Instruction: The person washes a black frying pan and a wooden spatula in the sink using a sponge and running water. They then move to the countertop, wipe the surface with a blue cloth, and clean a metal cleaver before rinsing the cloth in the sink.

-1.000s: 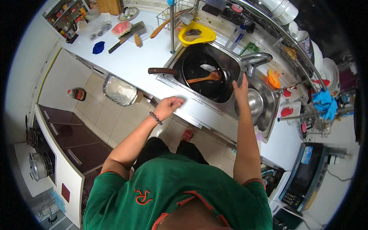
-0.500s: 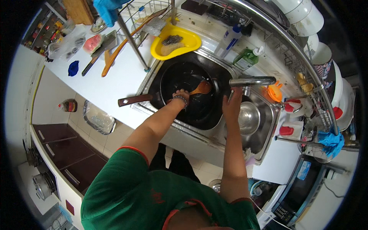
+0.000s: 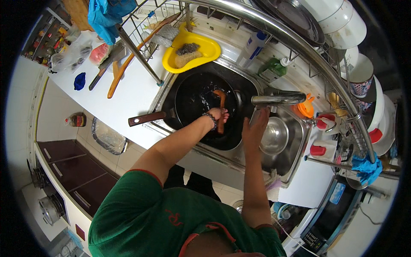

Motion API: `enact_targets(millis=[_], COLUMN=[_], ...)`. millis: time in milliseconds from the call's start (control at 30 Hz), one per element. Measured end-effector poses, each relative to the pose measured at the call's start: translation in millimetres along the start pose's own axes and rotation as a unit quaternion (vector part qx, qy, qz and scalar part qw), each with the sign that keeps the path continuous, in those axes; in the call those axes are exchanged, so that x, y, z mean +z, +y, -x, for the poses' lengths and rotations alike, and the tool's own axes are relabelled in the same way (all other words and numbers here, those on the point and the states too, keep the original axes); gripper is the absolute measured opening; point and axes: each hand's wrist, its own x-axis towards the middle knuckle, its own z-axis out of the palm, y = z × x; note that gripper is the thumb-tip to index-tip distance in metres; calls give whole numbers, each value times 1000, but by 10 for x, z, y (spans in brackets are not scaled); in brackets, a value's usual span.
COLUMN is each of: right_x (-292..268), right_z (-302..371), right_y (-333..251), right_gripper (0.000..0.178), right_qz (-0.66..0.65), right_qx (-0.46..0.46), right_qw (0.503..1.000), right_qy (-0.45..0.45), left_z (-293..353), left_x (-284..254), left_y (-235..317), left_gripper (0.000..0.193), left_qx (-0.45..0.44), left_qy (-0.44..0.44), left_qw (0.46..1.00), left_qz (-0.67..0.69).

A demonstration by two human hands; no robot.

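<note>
My left hand (image 3: 220, 114), with a beaded bracelet at the wrist, is closed round the handle of a wooden spoon (image 3: 222, 99). The spoon is over the dark wok (image 3: 195, 92), which sits in the left sink basin with its brown handle jutting left over the counter. White specks, perhaps foam or water glints, show on the wok's dark inside. My right hand (image 3: 256, 127) is beside the wok at the divider between the basins, fingers stretched and thumb apart. Its fingertips reach up to the metal faucet (image 3: 278, 99); whether they touch it I cannot tell.
A metal bowl (image 3: 274, 136) stands in the right basin. Behind the sink are a yellow tray (image 3: 209, 48) with scrubbers, a green soap bottle (image 3: 272, 70) and a white bottle (image 3: 253, 48). A steel rack (image 3: 317, 51) arches overhead. A knife (image 3: 97, 79) lies on the left counter.
My left hand has moved right and turned the wooden spoon, so its handle now points toward me. My right hand stays near the faucet. The view has shifted slightly.
</note>
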Motion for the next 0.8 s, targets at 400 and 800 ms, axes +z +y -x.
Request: enact_targets(millis=[400,800], right_x=[260,-538], right_z=[523,849], right_y=[-272,-420], right_gripper=[25,14], right_qz=[-385,-143], right_qx=[350,188], right_qw=[809,926], right_qy=[-276,-294], left_z=[289,-14], left_x=[422,452], left_y=[462,568], left_gripper=[22,31], left_qx=[181,346], left_qy=[17,143], left_qw=[979,768], left_qz=[92,-520])
